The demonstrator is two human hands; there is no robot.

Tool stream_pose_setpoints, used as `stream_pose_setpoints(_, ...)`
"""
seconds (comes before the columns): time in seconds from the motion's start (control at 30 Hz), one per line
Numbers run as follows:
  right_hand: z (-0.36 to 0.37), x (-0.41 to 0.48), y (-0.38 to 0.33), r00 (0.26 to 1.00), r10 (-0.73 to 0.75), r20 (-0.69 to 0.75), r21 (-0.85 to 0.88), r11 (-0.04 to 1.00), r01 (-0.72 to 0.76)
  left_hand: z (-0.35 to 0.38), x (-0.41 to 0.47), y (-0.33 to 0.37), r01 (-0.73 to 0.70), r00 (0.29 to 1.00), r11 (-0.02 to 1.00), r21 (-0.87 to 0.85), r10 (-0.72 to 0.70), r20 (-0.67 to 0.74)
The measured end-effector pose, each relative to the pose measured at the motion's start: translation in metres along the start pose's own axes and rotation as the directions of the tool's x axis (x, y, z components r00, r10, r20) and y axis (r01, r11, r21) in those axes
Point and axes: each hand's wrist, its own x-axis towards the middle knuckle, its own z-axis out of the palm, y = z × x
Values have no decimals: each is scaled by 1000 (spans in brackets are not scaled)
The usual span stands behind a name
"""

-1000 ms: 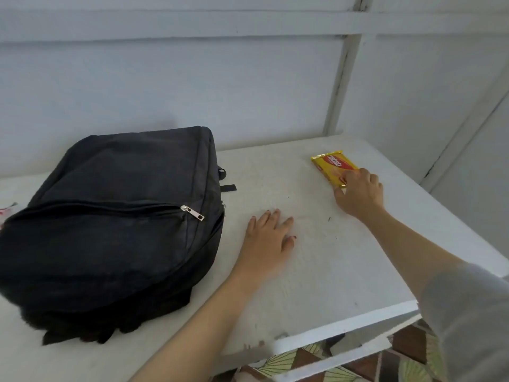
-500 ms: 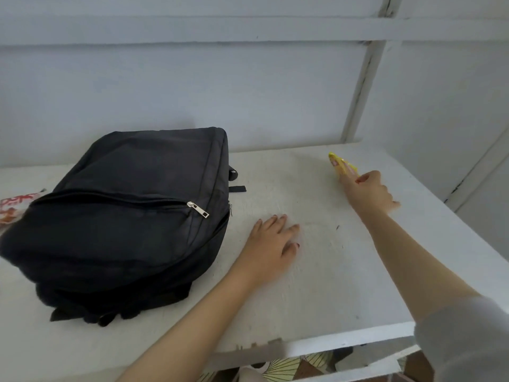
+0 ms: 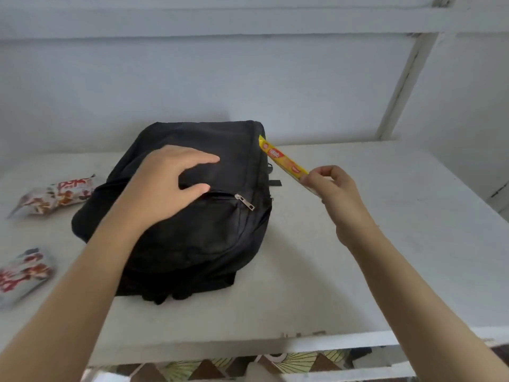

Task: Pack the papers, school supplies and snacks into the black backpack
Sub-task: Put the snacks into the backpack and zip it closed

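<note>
- White table [image 3: 371,244] set against a pale wall [image 3: 248,78], with a white post [image 3: 399,86] in the right corner; that's all I get from the head camera.
- Black backpack [image 3: 192,244] lies flat on the table, left of centre, front side up, top end toward the wall. The front pocket zip looks closed, with the silver zipper pull [image 3: 245,202] at the right end of the zip line.
- Yellow snack packet [image 3: 283,158] is off the table, held in the air just right of the backpack. It is slanted, and its far end overlaps the bag's upper right corner in my view. I can't tell if they touch.
- Right hand [image 3: 334,188] pinches the near end of that packet between thumb and fingers, the rest of the fingers curled in.
- Left hand [image 3: 165,186] is over the backpack's front, fingers spread and loose, gripping nothing. The thumb tip sits right by the zip line, left of the pull. I can't tell if the palm presses the fabric.
- Small black strap tab [image 3: 275,183] pokes out from the bag's right edge onto the table, under the packet.
- Red-and-white snack packet [image 3: 55,194] lies on the table just beside the bag's left edge.
- Second red-and-white packet [image 3: 23,271] lies nearer to me at the left frame edge; it is blurred and the print is unreadable.
- Below the table's front edge I see a patterned floor [image 3: 275,365] with fan and triangle shapes.
</note>
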Motion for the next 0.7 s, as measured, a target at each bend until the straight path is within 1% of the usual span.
stream_pose_setpoints(0.07, 23, -14, 0, 998, -34, 51, 35, 999, 32, -16, -2, -26, 74, 996, 997, 31, -76, 51)
stream_pose_setpoints(0.13, 42, -26, 4, 993, -89, 82, 81, 993, 83, -25, -3, -45, 125, 986, 992, 20, -127, 110)
stream_pose_setpoints(0.23, 64, -41, 11, 973, -207, 104, 90, 976, 198, -32, -3, -63, 149, 979, 988, -42, -142, 146)
stream_pose_setpoints(0.3, 76, -52, 11, 940, -315, 129, 79, 948, 307, -34, 0, -70, 144, 981, 986, -84, -131, 144)
stream_pose_setpoints(0.4, 89, -64, 13, 874, -433, 219, 53, 900, 433, -36, 8, -75, 169, 982, 967, -193, -148, 120)
stream_pose_setpoints(0.5, 102, -72, 16, 829, -478, 292, -77, 852, 518, -39, 19, -79, 140, 990, 943, -302, -138, 29)
stream_pose_setpoints(0.57, 111, -75, 14, 812, -497, 306, -212, 796, 567, -40, 25, -81, 120, 990, 924, -363, -139, -26)
stream_pose_setpoints(0.63, 121, -77, 10, 802, -527, 280, -399, 696, 597, -41, 29, -83, 97, 988, 910, -403, -136, -69)
stream_pose_setpoints(0.7, 134, -78, 6, 801, -564, 203, -587, 585, 560, -41, 32, -84, 61, 987, 908, -414, -116, -110)
